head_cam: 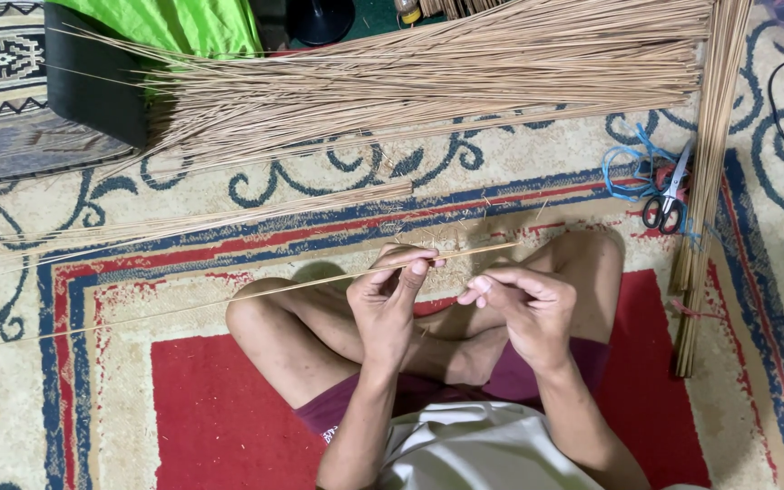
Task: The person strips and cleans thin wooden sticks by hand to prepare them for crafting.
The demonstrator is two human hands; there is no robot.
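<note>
- Palm-leaf midrib stick (319,282), thin and pale, is pinched near its thicker end by the left hand (385,308); thumb and fingertips are pressed together around it, and the stick runs from that pinch far out to the person's left, low over the carpet.
- Just beside the left hand, the right hand (524,308) has its fingers curled and drawn together at the tips; whether they nip anything cannot be told, and they do not clearly touch the stick, whose short end juts past the left hand above them.
- Both hands hover over the person's crossed bare legs (319,336), directly below the stick.
- Under the legs lies a patterned carpet (183,408) with a red centre, blue and red border lines and blue scrolls on cream.
- Beyond the stick, farther from the person, a loose layer of similar sticks (229,216) lies roughly parallel to it.
- Farther still, a large heap of sticks (465,77) fans across the carpet.
- Well to the right of the held stick, a tight bundle of sticks (705,181) lies crosswise to it, running towards the person.
- Black-handled scissors (667,195) rest against that bundle, beside a tangle of blue string (628,163).
- At the far left beyond the heap sit a black block (93,82) and bright green cloth (183,23).
</note>
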